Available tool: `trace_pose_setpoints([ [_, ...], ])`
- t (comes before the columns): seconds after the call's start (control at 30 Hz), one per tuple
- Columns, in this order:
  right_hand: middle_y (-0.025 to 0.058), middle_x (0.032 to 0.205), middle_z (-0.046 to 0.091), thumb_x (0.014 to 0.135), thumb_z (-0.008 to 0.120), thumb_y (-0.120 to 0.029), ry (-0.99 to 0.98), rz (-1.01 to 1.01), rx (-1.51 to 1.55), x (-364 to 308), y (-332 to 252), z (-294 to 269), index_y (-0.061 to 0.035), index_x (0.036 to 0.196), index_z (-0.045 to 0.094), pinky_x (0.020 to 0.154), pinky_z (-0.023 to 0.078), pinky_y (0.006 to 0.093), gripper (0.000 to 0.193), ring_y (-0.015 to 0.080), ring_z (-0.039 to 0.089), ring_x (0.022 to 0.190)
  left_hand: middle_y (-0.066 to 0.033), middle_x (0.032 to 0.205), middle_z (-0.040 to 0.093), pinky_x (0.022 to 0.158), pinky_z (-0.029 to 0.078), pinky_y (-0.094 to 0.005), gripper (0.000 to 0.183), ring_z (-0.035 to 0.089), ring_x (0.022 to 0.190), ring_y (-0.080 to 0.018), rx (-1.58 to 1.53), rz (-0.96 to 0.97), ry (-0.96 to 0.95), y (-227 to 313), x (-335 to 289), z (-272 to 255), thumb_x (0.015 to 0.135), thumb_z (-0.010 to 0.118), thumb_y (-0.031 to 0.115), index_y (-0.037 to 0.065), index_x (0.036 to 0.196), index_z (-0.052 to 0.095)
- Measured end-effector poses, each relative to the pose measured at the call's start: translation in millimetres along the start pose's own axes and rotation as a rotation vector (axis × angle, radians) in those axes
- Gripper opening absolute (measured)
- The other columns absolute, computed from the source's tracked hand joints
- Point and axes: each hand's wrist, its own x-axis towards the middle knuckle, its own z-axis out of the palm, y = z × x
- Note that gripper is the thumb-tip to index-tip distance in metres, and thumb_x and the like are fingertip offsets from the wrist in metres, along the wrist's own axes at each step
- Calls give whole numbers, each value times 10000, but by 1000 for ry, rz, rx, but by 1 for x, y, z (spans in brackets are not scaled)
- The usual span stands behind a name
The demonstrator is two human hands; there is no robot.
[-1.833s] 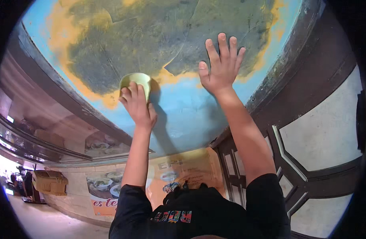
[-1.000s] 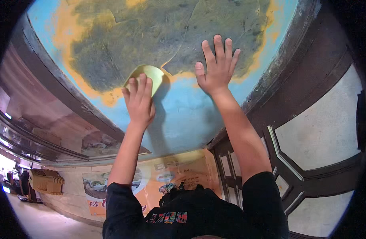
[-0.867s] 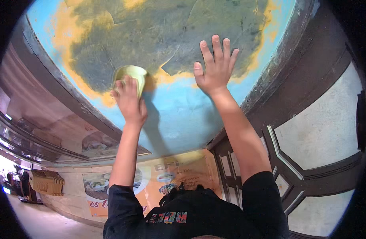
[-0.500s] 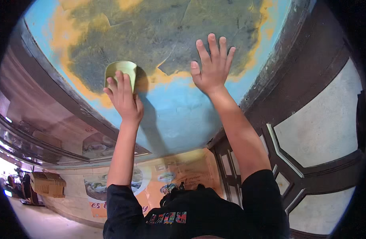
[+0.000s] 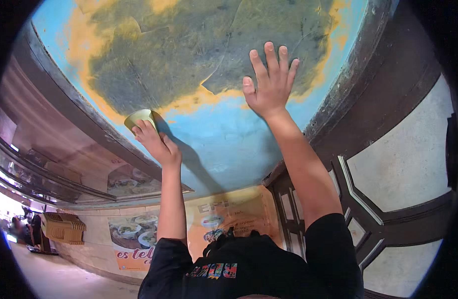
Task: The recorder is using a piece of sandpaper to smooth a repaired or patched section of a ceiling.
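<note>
My left hand (image 5: pixel 157 143) presses a curled, pale yellow-green piece of sandpaper (image 5: pixel 139 118) against a painted surface (image 5: pixel 229 124). Its fingers bend over the piece, and the underside is hidden. The sheet lies at the lower left border of a large dark worn patch (image 5: pixel 174 65), which has an uneven orange rim with light blue paint around it. My right hand (image 5: pixel 271 92) lies with fingers spread on the lower right part of this patch, holding nothing.
Dark frame edges (image 5: pixel 77 102) border the painted surface on both sides. A dark lattice with pale panels (image 5: pixel 398 159) stands at the right. Below are an orange poster (image 5: pixel 239 214) on a tiled wall and stacked tan plastic items (image 5: pixel 63 227) at the lower left.
My left hand has drawn the sandpaper downward, from the dark patch to its orange and blue border. My right hand stays spread on the surface. The whole view has shifted slightly.
</note>
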Motion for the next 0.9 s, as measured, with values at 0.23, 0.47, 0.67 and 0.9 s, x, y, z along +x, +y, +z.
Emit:
trace_pose_setpoints([
  [0.23,62,1514,315,899,449,-367,-11,-4,-2,-1,14,-3,-238,1403,428,1102,95,609,521,337,237,1405,-246,1506,237,1146,101,-486,528,174,1418,-390,0,-158,117,7,3,-4,941,397,75,-78,1428,260],
  [0.47,65,1511,321,900,449,-376,-10,-1,3,-5,18,-3,-232,1400,432,1104,93,605,521,339,236,1405,-263,1496,243,1145,143,-461,508,147,1418,-406,-210,-190,25,46,-24,14,960,377,83,-108,1415,255],
  [0.67,30,1509,331,882,440,-369,14,10,-35,-9,23,-2,-280,1390,445,1114,142,576,515,293,276,1398,-253,1430,352,1097,260,-435,470,323,1346,-397,-226,-187,152,56,3,11,966,406,120,-99,1378,342],
  [0.9,29,1503,342,896,420,-382,19,17,-40,-10,30,-2,-274,1389,453,1123,135,559,505,293,287,1393,-149,985,483,759,411,-353,299,484,879,-274,-126,-214,-17,42,-22,1,915,528,142,-44,1149,542],
])
